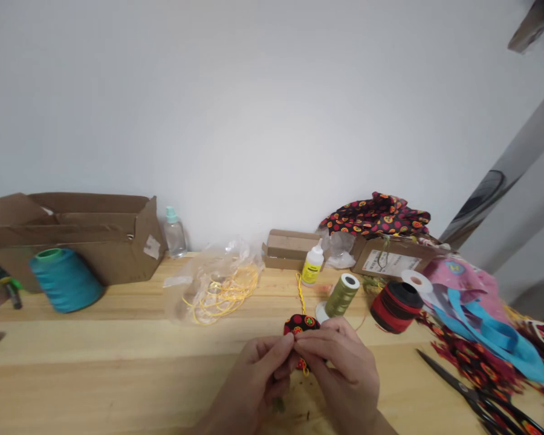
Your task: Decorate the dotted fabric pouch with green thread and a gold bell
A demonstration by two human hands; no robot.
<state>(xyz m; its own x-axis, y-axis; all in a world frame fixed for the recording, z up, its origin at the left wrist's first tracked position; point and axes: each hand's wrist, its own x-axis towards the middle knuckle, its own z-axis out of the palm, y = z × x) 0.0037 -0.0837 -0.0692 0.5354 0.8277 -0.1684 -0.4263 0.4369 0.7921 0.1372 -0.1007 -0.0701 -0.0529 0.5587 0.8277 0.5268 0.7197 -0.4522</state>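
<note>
Fabric pouch, black with red and green dots: located at lower centre of the frame, held just above the wooden table. The left hand pinches its lower edge from the left, fingertips pressed together. The right hand pinches the same edge from the right, and the fingertips of the two hands meet. A yellow cord runs from the top of the pouch toward the glue bottle behind it. Just right of the pouch stands an olive thread spool, followed by a red-and-black spool. Scissors lie at lower right. A plastic bag holding yellow cord lies left of centre. A teal thread cone stands at far left, in front of a cardboard box.
</note>
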